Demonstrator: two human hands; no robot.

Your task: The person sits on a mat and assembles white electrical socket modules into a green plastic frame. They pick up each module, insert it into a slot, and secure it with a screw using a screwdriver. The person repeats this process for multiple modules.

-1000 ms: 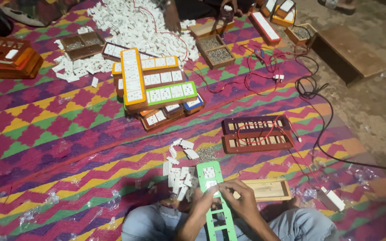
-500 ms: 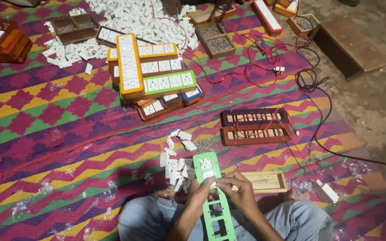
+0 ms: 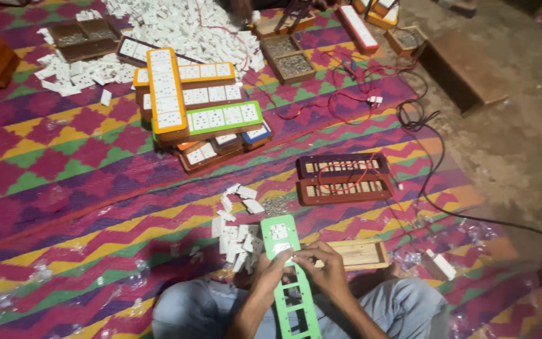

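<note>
Green socket frame [image 3: 291, 276] upright between left hand [image 3: 270, 271], right hand [image 3: 321, 267]

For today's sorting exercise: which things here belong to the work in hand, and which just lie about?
In hand: green frame, left hand, right hand, loose white sockets.
Lying about: stacked finished boards, brown slotted frames, black cable.

Floor covering: a woven mat [image 3: 64, 182] with zigzag bands of purple, yellow, green and orange spans most of the view. Bare grey concrete floor [image 3: 522, 144] lies along the right side. Lighting is dim, falling off to shadow at the far right edge.
</note>
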